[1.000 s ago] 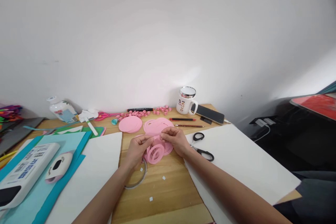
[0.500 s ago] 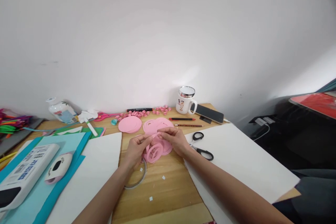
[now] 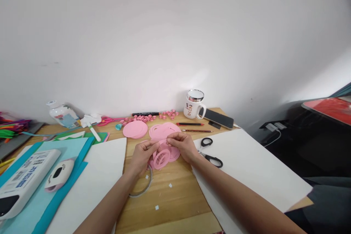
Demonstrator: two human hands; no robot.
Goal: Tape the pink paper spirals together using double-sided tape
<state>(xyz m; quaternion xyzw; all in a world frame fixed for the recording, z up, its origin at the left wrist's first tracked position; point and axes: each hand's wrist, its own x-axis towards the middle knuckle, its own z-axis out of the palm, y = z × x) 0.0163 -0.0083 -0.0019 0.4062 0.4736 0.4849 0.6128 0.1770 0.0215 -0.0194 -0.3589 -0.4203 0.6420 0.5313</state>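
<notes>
Head view: what was noted at the hands?

The left hand (image 3: 142,156) had its thumb and forefinger pinched on a flat, looped strip of pink paper (image 3: 161,166). The right hand (image 3: 185,148) had its thumb and forefinger pressed together on pink paper as well; the exact spot between its tips was too small to read.

And the position of that strip?

It hung in rings below the fingertips, between the two hands. Whether it touched the brown wooden tabletop (image 3: 175,212) could not be determined.

What lay about it?

Beyond the hands, a stack of round pink paper discs (image 3: 135,129) stood beside a pile of pink paper rounds with cut-outs (image 3: 168,129). A thin grey ring (image 3: 151,180) lay partly under the left wrist. Black-handled metal scissors (image 3: 209,158) lay just beside the right wrist, handles on a large white paper sheet (image 3: 252,168). A slim brown pencil (image 3: 197,131) rested farther back, near a white mug with a silver rim (image 3: 191,109).
</notes>
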